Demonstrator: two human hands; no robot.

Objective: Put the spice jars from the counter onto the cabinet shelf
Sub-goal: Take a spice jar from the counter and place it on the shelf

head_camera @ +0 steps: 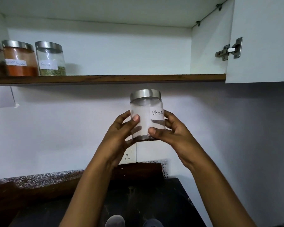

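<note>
Setting: open white cabinet above a dark counter (146, 202).
Shelved: three jars (50, 58) at the left of the shelf (121, 78).
In hand: black pepper jar (147, 114), below the shelf, left hand (121, 133) and right hand (169, 130) pressed around its sides.
Left: lifting it onto the shelf; any other jars on the counter are out of sight.

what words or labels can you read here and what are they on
"Black P..." on the white label of the held jar; the rest is cut off by the jar's curve.
Label on the green spice jar: handwritten, too faint to read.
Label on the orange powder jar: blurred, unreadable.
</note>
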